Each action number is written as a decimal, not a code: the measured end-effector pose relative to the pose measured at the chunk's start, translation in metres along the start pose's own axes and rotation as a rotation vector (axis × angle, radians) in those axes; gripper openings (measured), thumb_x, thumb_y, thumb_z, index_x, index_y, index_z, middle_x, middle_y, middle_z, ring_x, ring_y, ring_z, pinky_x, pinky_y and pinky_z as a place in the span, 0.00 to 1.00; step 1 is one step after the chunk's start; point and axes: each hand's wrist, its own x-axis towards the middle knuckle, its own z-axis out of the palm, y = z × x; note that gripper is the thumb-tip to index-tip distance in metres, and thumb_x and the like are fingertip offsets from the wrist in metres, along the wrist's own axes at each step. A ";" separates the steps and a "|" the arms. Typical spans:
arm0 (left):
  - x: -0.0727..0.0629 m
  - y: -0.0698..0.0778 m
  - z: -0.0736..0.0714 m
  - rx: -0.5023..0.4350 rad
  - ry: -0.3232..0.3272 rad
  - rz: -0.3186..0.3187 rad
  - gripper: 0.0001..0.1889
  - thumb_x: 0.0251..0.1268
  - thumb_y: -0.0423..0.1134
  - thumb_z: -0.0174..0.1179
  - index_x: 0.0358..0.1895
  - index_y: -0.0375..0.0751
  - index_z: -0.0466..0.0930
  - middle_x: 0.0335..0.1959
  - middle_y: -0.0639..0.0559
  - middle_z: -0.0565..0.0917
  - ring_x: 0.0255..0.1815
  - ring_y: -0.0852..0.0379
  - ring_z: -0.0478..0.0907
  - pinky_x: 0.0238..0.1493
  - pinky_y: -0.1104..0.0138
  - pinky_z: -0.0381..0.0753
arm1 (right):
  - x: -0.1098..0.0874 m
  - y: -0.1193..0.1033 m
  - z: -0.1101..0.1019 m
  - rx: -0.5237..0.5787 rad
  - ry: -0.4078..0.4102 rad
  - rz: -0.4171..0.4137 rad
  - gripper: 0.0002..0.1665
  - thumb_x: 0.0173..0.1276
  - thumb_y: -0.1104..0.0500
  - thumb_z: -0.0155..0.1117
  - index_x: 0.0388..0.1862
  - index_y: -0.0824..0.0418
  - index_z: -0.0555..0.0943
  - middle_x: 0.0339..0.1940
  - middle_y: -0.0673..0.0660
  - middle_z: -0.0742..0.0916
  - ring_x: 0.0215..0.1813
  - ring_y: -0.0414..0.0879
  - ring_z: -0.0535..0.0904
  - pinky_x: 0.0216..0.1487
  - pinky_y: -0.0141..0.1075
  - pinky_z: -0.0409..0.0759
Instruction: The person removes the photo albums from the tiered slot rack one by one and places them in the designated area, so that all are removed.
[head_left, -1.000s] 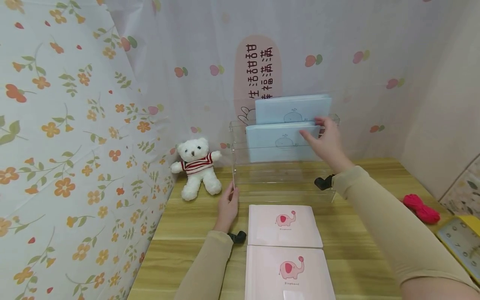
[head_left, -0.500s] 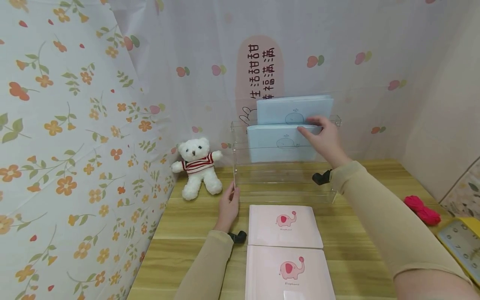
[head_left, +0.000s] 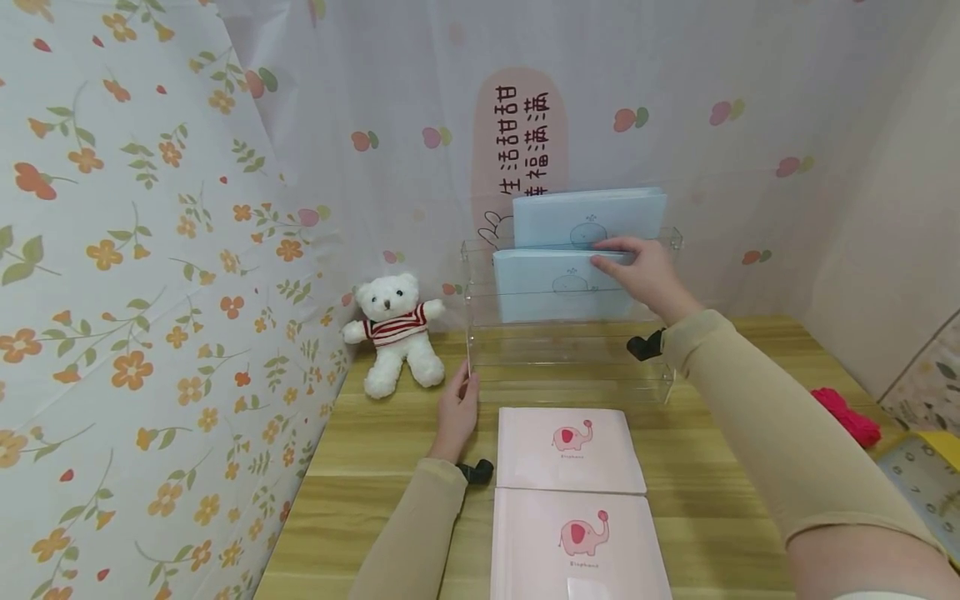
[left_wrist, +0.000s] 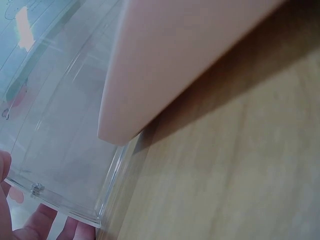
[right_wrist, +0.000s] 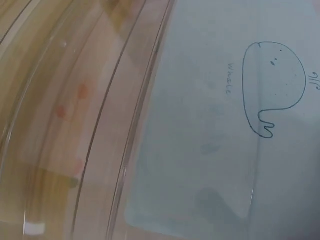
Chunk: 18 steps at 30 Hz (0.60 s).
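Note:
A clear acrylic tiered rack (head_left: 570, 367) stands on the wooden table (head_left: 720, 483) against the back curtain. Two pale blue whale books stand in it, the rear one (head_left: 588, 215) higher than the front one (head_left: 555, 287). My right hand (head_left: 609, 252) pinches the top edge of the front blue book; the right wrist view shows its whale cover (right_wrist: 225, 125) close up. My left hand (head_left: 463, 392) rests with straight fingers against the rack's front left corner (left_wrist: 65, 165). Two pink elephant books (head_left: 566, 450) (head_left: 581, 542) lie flat in front of the rack.
A white teddy bear (head_left: 393, 333) in a striped jumper sits left of the rack by the floral curtain. Red yarn (head_left: 843, 417) and a yellow clock (head_left: 922, 483) lie at the table's right edge. Curtains close in the left and back sides.
My right hand has slid left along the top edge of the front blue book. The left hand has stayed at the rack's corner.

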 end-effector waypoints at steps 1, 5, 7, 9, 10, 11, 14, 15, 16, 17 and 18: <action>0.000 0.000 0.000 0.001 0.001 -0.001 0.27 0.90 0.50 0.55 0.85 0.55 0.70 0.78 0.44 0.81 0.72 0.40 0.83 0.71 0.42 0.83 | -0.001 -0.001 0.000 -0.012 -0.006 0.012 0.30 0.80 0.42 0.72 0.71 0.57 0.85 0.85 0.62 0.76 0.87 0.62 0.66 0.81 0.59 0.69; 0.000 0.000 -0.001 0.006 0.005 0.004 0.27 0.90 0.51 0.55 0.85 0.53 0.71 0.79 0.45 0.81 0.72 0.40 0.83 0.72 0.42 0.82 | -0.003 0.000 0.004 -0.037 0.009 0.037 0.28 0.80 0.41 0.71 0.70 0.56 0.85 0.87 0.62 0.73 0.75 0.60 0.69 0.63 0.53 0.70; 0.000 -0.002 -0.001 0.008 0.007 0.010 0.28 0.90 0.51 0.55 0.85 0.51 0.71 0.79 0.45 0.80 0.73 0.40 0.83 0.72 0.42 0.82 | -0.004 0.001 0.007 -0.024 0.040 0.033 0.27 0.80 0.42 0.72 0.68 0.56 0.86 0.87 0.61 0.74 0.74 0.58 0.70 0.64 0.52 0.71; 0.000 -0.004 -0.001 0.014 0.010 0.016 0.27 0.90 0.50 0.55 0.84 0.51 0.71 0.79 0.45 0.80 0.73 0.40 0.83 0.72 0.42 0.82 | -0.005 0.002 0.011 -0.006 0.074 0.035 0.25 0.80 0.44 0.73 0.67 0.57 0.86 0.86 0.61 0.75 0.81 0.59 0.69 0.73 0.56 0.74; 0.001 -0.004 -0.001 0.018 0.012 0.019 0.27 0.90 0.50 0.55 0.84 0.51 0.71 0.79 0.45 0.80 0.73 0.40 0.83 0.72 0.42 0.83 | -0.006 0.003 0.013 0.001 0.092 0.036 0.25 0.80 0.44 0.73 0.67 0.57 0.86 0.85 0.61 0.76 0.84 0.60 0.68 0.78 0.58 0.73; 0.001 -0.005 -0.001 0.020 0.014 0.021 0.27 0.90 0.50 0.55 0.84 0.52 0.72 0.79 0.45 0.80 0.73 0.40 0.83 0.72 0.42 0.83 | -0.007 0.003 0.015 0.011 0.111 0.036 0.25 0.80 0.45 0.73 0.67 0.57 0.86 0.85 0.61 0.76 0.86 0.61 0.67 0.81 0.60 0.71; 0.001 -0.006 -0.001 0.023 0.017 0.021 0.27 0.90 0.52 0.55 0.84 0.53 0.72 0.79 0.46 0.80 0.73 0.40 0.83 0.73 0.42 0.82 | -0.012 0.001 0.020 0.040 0.182 0.016 0.23 0.79 0.48 0.74 0.65 0.58 0.87 0.81 0.63 0.79 0.86 0.62 0.68 0.85 0.62 0.68; 0.001 -0.006 -0.001 0.022 0.016 0.023 0.27 0.90 0.52 0.55 0.84 0.52 0.73 0.79 0.45 0.80 0.73 0.40 0.83 0.73 0.42 0.82 | -0.013 0.000 0.021 0.056 0.213 0.001 0.22 0.79 0.49 0.75 0.64 0.59 0.88 0.79 0.63 0.81 0.84 0.62 0.70 0.85 0.62 0.68; 0.001 -0.006 0.000 0.022 0.016 0.025 0.27 0.90 0.52 0.55 0.84 0.51 0.73 0.79 0.45 0.81 0.73 0.40 0.83 0.73 0.42 0.82 | -0.015 -0.001 0.022 0.073 0.244 -0.013 0.22 0.78 0.50 0.75 0.63 0.60 0.88 0.76 0.63 0.82 0.82 0.62 0.71 0.84 0.61 0.68; 0.001 -0.006 0.000 0.020 0.015 0.025 0.28 0.89 0.52 0.55 0.84 0.50 0.72 0.79 0.45 0.81 0.73 0.40 0.83 0.73 0.42 0.82 | -0.016 -0.002 0.023 0.087 0.276 -0.028 0.21 0.78 0.50 0.76 0.62 0.60 0.89 0.73 0.62 0.84 0.80 0.60 0.73 0.83 0.59 0.69; 0.002 -0.007 -0.001 0.021 0.014 0.028 0.28 0.90 0.52 0.55 0.84 0.49 0.72 0.79 0.45 0.81 0.73 0.40 0.83 0.73 0.42 0.82 | -0.018 -0.004 0.023 0.106 0.313 -0.048 0.21 0.77 0.50 0.76 0.61 0.60 0.90 0.69 0.61 0.85 0.77 0.59 0.74 0.82 0.57 0.69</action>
